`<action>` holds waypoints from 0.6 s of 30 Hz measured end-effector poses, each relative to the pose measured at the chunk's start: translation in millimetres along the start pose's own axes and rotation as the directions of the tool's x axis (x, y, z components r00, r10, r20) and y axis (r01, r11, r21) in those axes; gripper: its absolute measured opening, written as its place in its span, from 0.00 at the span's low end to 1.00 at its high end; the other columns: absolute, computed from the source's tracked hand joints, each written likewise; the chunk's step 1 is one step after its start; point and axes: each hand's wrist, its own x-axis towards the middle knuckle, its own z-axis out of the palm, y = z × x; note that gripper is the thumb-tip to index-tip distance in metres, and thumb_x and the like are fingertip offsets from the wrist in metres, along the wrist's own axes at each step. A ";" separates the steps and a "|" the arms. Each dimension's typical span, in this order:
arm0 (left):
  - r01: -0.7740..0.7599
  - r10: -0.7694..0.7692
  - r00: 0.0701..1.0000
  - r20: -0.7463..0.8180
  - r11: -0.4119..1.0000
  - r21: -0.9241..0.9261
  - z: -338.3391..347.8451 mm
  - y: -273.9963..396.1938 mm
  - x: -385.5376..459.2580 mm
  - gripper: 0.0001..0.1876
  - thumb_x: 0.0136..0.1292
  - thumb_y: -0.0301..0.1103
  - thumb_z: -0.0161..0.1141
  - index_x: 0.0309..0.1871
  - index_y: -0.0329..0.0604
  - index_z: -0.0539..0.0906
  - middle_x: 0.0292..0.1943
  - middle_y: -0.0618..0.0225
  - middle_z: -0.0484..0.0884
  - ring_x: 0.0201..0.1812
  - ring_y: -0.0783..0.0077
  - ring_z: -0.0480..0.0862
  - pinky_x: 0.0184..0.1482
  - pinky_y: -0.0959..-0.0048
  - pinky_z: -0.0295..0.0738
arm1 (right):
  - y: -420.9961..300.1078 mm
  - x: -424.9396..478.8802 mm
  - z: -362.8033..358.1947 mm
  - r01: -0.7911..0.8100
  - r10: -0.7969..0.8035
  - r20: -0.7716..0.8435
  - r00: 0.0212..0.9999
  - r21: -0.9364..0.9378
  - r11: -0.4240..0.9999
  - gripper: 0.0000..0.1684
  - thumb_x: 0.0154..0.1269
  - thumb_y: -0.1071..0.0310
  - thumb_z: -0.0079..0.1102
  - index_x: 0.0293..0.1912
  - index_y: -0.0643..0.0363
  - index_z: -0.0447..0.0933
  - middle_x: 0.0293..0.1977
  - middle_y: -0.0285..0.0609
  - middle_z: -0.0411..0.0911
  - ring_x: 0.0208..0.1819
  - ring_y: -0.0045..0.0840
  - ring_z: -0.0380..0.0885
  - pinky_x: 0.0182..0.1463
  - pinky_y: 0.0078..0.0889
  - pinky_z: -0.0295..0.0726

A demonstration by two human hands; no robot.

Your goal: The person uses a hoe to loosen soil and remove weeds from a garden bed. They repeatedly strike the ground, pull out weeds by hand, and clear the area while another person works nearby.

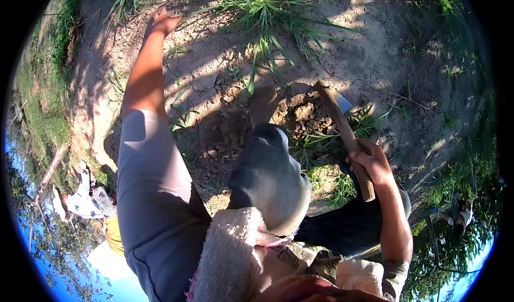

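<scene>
My right hand (371,161) is closed around the lower part of a wooden-handled hoe (341,121), whose metal blade (343,103) shows at the handle's far end. That end lies over a patch of loose, broken soil clods (303,113). At the upper left, my left arm is stretched out and my left hand (165,22) is on or just above the dry ground, left of a large grass clump (265,5); whether its fingers touch the soil cannot be told. Nothing shows in it. My foot (263,103) stands just left of the clods, beneath my bent knee in jeans.
Small weeds (365,121) grow right of the clods. A towel (237,242) hangs from my neck. Light-coloured cloths (84,201) and a branch (52,169) are at far left. Another person (461,217) is at far right, near trees.
</scene>
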 end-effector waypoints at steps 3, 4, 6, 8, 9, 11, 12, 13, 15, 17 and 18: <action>-0.037 0.031 0.998 0.047 0.989 0.141 1.3 -28.6 26.3 0.56 0.53 0.63 0.69 0.79 0.45 0.56 0.78 0.38 0.50 0.76 0.41 0.60 0.76 0.56 0.59 | -7.1 5.6 -0.3 -0.040 0.041 0.031 0.999 -0.029 0.999 0.33 0.64 0.71 0.61 0.65 0.77 0.67 0.42 0.49 0.81 0.42 0.25 0.81 0.47 0.29 0.80; -0.020 0.006 0.997 0.083 0.985 0.173 2.0 -36.4 32.9 0.53 0.55 0.63 0.67 0.77 0.42 0.59 0.78 0.40 0.52 0.76 0.40 0.60 0.77 0.57 0.58 | -7.3 8.6 -2.4 -0.048 0.049 0.048 0.998 -0.024 0.999 0.34 0.64 0.71 0.61 0.66 0.77 0.66 0.44 0.50 0.80 0.43 0.26 0.81 0.48 0.31 0.81; -0.135 0.102 0.985 0.140 0.959 0.249 10.8 -11.6 42.1 0.47 0.58 0.62 0.65 0.73 0.40 0.67 0.74 0.47 0.65 0.73 0.41 0.63 0.77 0.57 0.57 | -10.1 5.2 3.1 -0.063 0.064 0.020 0.998 -0.035 0.997 0.33 0.64 0.71 0.62 0.66 0.76 0.67 0.45 0.50 0.80 0.43 0.25 0.81 0.48 0.30 0.81; -0.194 0.159 0.976 0.148 0.946 0.261 6.5 1.8 44.4 0.45 0.58 0.62 0.64 0.71 0.38 0.70 0.71 0.49 0.70 0.73 0.42 0.64 0.75 0.59 0.60 | -6.7 5.6 3.9 -0.060 0.060 0.022 0.998 -0.007 0.998 0.33 0.64 0.70 0.62 0.65 0.75 0.68 0.43 0.48 0.81 0.42 0.25 0.81 0.46 0.30 0.81; -0.152 0.149 0.988 0.031 0.956 0.252 20.0 -8.3 53.2 0.41 0.59 0.59 0.65 0.68 0.40 0.73 0.69 0.48 0.72 0.72 0.41 0.66 0.74 0.59 0.62 | -3.3 6.1 2.0 -0.065 0.065 0.037 0.997 0.007 0.998 0.33 0.64 0.70 0.63 0.65 0.75 0.68 0.42 0.48 0.81 0.42 0.25 0.80 0.45 0.29 0.81; -0.110 0.128 0.989 -0.079 0.974 0.196 29.7 -33.4 56.6 0.32 0.59 0.54 0.64 0.62 0.43 0.79 0.65 0.46 0.76 0.68 0.40 0.71 0.70 0.58 0.67 | -6.8 7.2 1.3 -0.058 0.058 0.065 0.996 -0.007 0.998 0.33 0.63 0.68 0.63 0.64 0.75 0.69 0.40 0.46 0.81 0.41 0.25 0.80 0.45 0.30 0.80; -0.144 0.152 0.987 -0.050 0.980 0.139 36.6 -28.5 55.1 0.28 0.60 0.51 0.63 0.59 0.44 0.81 0.63 0.46 0.78 0.66 0.40 0.74 0.68 0.57 0.69 | -5.4 6.6 3.9 -0.037 0.037 0.062 0.997 0.005 0.999 0.35 0.63 0.67 0.63 0.65 0.76 0.68 0.39 0.47 0.81 0.40 0.25 0.80 0.44 0.29 0.79; -0.175 0.187 0.979 -0.083 0.975 0.138 46.0 -42.6 46.8 0.23 0.60 0.47 0.61 0.55 0.44 0.82 0.59 0.46 0.80 0.62 0.40 0.77 0.65 0.56 0.72 | -5.9 7.5 3.1 -0.010 0.010 0.085 0.996 -0.002 1.000 0.37 0.63 0.65 0.62 0.65 0.77 0.66 0.39 0.48 0.81 0.39 0.25 0.80 0.43 0.28 0.79; -0.230 0.254 0.956 -0.149 0.959 0.163 53.5 -68.8 25.5 0.16 0.60 0.39 0.57 0.48 0.44 0.85 0.51 0.47 0.85 0.55 0.41 0.83 0.58 0.53 0.77 | -7.0 10.2 -0.4 0.036 -0.037 0.134 0.990 0.015 0.999 0.39 0.62 0.62 0.62 0.66 0.78 0.65 0.38 0.49 0.81 0.37 0.24 0.79 0.42 0.27 0.79; -0.189 0.218 0.957 -0.190 0.969 0.159 78.5 -48.4 -0.5 0.13 0.58 0.35 0.56 0.44 0.44 0.84 0.46 0.50 0.86 0.50 0.42 0.84 0.54 0.55 0.79 | -7.6 4.8 3.6 0.045 -0.051 0.117 0.992 0.058 0.997 0.39 0.61 0.61 0.63 0.65 0.78 0.66 0.37 0.49 0.81 0.36 0.24 0.79 0.41 0.26 0.79; -0.126 0.161 0.961 -0.225 0.979 0.162 93.1 -15.9 -17.3 0.11 0.57 0.32 0.55 0.41 0.43 0.83 0.43 0.52 0.87 0.46 0.43 0.85 0.52 0.57 0.80 | -4.8 -2.5 6.2 0.047 -0.052 0.068 0.996 0.070 0.996 0.38 0.61 0.61 0.63 0.65 0.77 0.67 0.38 0.48 0.81 0.37 0.24 0.79 0.43 0.27 0.79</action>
